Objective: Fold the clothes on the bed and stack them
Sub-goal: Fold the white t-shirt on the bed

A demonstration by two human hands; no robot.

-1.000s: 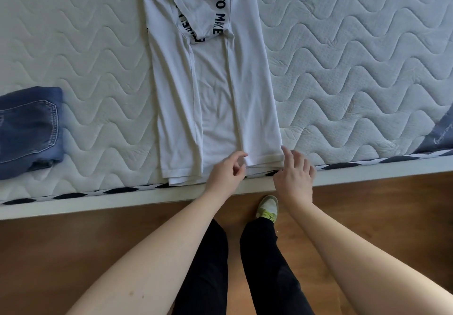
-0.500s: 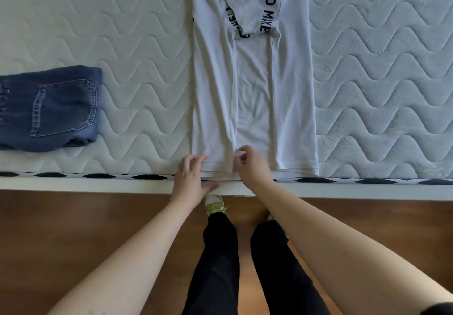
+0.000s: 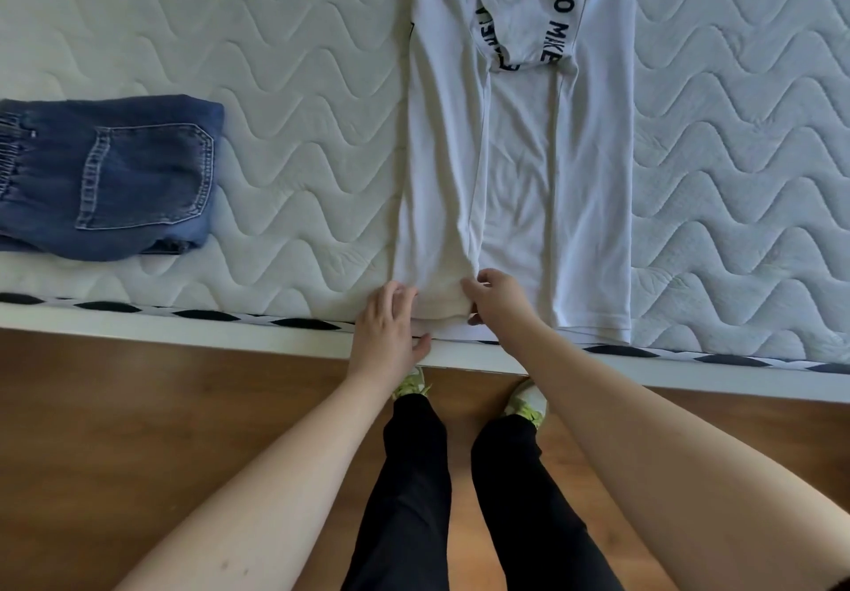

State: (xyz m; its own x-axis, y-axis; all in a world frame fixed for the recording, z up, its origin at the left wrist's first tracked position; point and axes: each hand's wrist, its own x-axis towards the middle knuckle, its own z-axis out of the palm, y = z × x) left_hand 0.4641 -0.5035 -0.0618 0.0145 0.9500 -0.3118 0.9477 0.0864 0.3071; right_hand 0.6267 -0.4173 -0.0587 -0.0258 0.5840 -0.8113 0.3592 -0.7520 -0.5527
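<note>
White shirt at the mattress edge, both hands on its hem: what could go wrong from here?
The white shirt has its hem at the mattress edge, so a pull toward the person could drag it off. The left hand and right hand both work the left panel; lifting from there may undo the right fold. The loose sleeve could shift.

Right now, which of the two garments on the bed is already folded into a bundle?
The blue jeans, a compact bundle with a back pocket facing up, lying left of both hands. The white T-shirt lies stretched out long.
</note>
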